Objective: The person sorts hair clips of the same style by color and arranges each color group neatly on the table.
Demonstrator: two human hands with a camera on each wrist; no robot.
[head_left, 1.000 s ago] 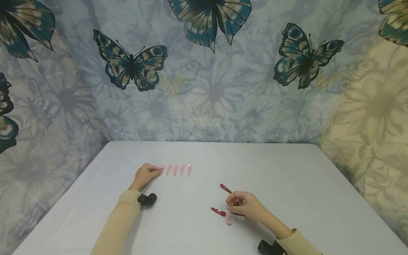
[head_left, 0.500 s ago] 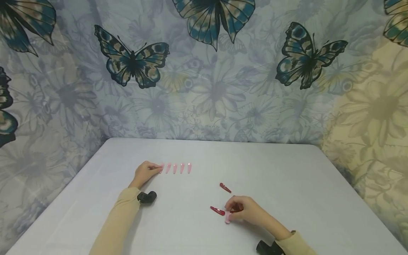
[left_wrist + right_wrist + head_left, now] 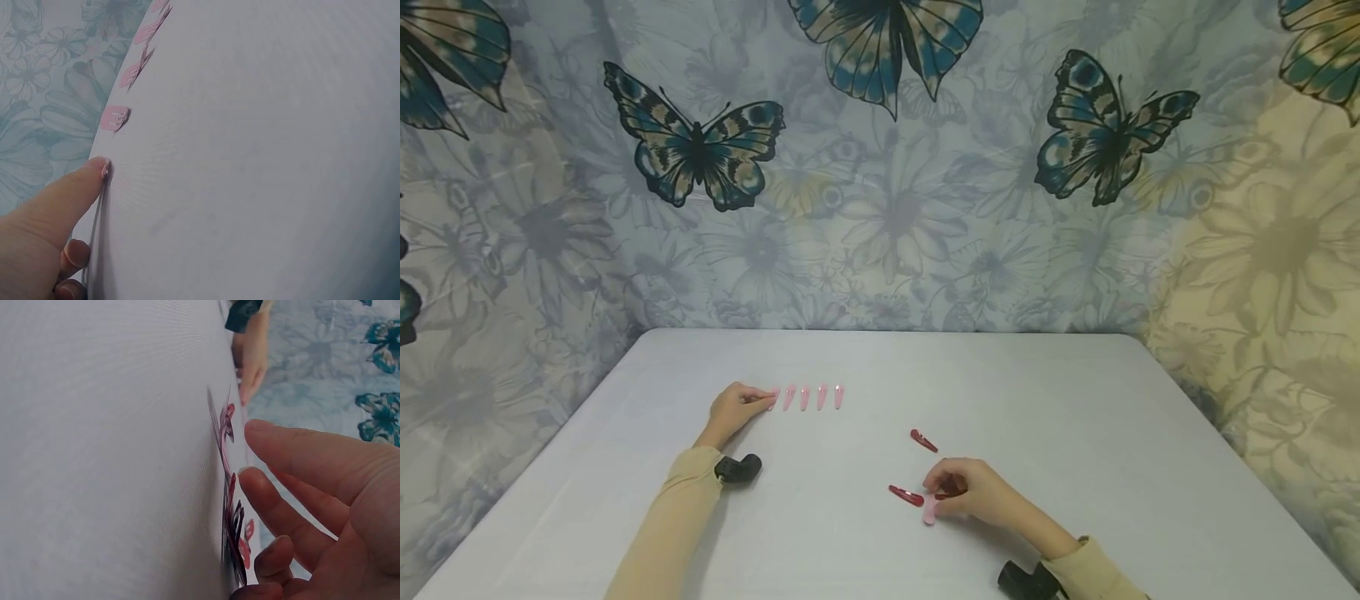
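Observation:
My left hand [image 3: 730, 412] pinches a pink snap hair clip [image 3: 106, 169] between thumb and fingertips, at the left end of a row. Several more pink hair clips [image 3: 805, 398] stand side by side to its right. My right hand [image 3: 981, 492] hovers low over a loose group of clips, fingers loosely bent. Another pink hair clip [image 3: 929, 512] lies right by its thumb, partly covered in the head view; the right wrist view shows the fingertips close beside it. A red hair clip [image 3: 906, 495] lies just left of that one. More red clips [image 3: 234, 531] sit under the hand, mostly hidden.
A separate red hair clip [image 3: 924, 440] lies beyond my right hand. Everything rests on a white table [image 3: 820, 517]. Behind its far edge hangs a butterfly-patterned cloth [image 3: 895, 250]. A black wrist camera [image 3: 739, 468] sits on my left wrist.
My right hand has come down and slightly nearer, covering more of the pink clip and the red clips beneath. The left hand stays at the row's end. The head view shifts slightly.

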